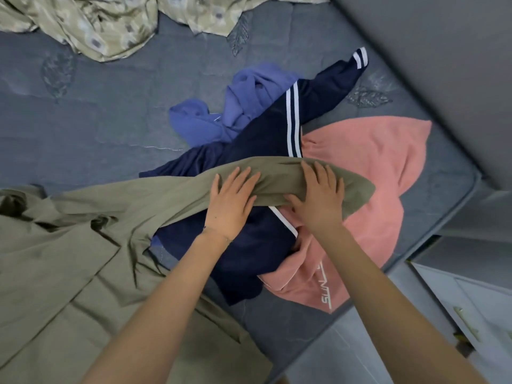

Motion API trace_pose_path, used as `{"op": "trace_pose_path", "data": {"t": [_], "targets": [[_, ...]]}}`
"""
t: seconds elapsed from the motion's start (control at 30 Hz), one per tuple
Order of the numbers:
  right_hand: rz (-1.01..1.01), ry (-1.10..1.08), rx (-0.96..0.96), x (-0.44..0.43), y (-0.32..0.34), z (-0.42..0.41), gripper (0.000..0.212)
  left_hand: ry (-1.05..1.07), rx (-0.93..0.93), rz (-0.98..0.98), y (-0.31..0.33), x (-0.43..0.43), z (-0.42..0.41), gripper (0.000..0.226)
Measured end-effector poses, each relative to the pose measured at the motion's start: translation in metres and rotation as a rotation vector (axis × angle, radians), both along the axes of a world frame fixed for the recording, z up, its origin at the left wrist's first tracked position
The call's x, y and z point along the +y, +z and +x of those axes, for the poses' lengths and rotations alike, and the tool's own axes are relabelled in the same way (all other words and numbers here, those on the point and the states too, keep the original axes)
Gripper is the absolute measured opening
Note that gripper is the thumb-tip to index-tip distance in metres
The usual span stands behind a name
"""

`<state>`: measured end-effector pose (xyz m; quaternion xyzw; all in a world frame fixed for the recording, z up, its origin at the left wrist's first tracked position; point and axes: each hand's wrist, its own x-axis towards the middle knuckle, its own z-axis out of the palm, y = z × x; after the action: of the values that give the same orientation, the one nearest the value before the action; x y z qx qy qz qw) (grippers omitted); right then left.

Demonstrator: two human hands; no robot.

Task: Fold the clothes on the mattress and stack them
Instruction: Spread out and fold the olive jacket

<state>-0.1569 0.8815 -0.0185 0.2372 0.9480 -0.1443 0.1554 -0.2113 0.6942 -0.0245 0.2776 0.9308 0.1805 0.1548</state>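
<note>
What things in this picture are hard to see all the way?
Head view:
- olive garment: cut off by the left and bottom edges.
- navy striped garment: middle hidden under the olive garment.
- blue garment: partly buried under the navy one.
- pink garment: one side under the navy one.
- patterned sheet: cut off by the top edge.

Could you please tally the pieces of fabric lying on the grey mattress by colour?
Olive-green garment: 1
Navy garment with white stripes: 1
Periwinkle-blue garment: 1
Salmon-pink garment with white lettering: 1
Beige patterned sheet: 1
Total: 5
</note>
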Motion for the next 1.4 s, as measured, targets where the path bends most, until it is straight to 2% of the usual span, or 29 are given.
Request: {"op": "trace_pose_path", "data": {"t": [0.17,0.33,0.5,0.63,0.7,0.8,0.93,1.0,1.1,1.2,1.27,1.33,1.4], "targets": [[-0.023,-0.024,0.012,0.020,-0.006,0.009,0.077,0.065,-0.007,0.198,0.001,0.022,-0.003,0.019],[-0.021,-0.057,0.057,0.033,-0.001,0.014,0.078,0.043,-0.010,0.313,0.006,0.018,0.007,0.013],[0.005,-0.113,0.043,0.038,0.008,0.026,0.062,-0.004,0.054,0.282,0.010,0.013,0.023,0.003],[-0.021,-0.102,-0.062,0.038,0.013,0.033,0.036,-0.037,0.033,0.268,0.012,0.010,0.032,0.023],[-0.057,-0.103,-0.090,0.038,0.014,0.038,0.029,-0.083,0.033,0.247,0.013,0.008,0.037,0.029],[-0.120,-0.058,-0.130,0.038,0.018,0.047,0.041,-0.106,0.026,0.226,0.014,0.006,0.040,0.037],[-0.233,-0.038,-0.147,0.042,0.017,0.058,0.056,0.005,-0.009,0.231,0.020,0.011,0.039,0.042],[-0.261,-0.104,-0.044,0.043,0.015,0.061,0.058,0.068,0.015,0.232,0.022,0.016,0.034,0.038],[-0.173,-0.225,0.091,0.044,0.008,0.063,0.060,0.061,0.052,0.181,0.017,0.025,0.022,0.030],[-0.114,-0.290,0.069,0.046,0.001,0.060,0.054,0.059,-0.038,0.039,0.011,0.036,0.015,0.036],[-0.107,-0.265,0.052,0.050,-0.004,0.057,0.053,0.122,-0.074,-0.007,0.010,0.041,0.011,0.030],[-0.076,-0.205,0.033,0.057,-0.008,0.052,0.048,0.166,-0.078,0.030,0.013,0.045,0.007,0.018],[-0.030,-0.198,0.015,0.064,-0.009,0.045,0.032,0.205,-0.070,0.106,0.018,0.049,0.000,0.012]]}}
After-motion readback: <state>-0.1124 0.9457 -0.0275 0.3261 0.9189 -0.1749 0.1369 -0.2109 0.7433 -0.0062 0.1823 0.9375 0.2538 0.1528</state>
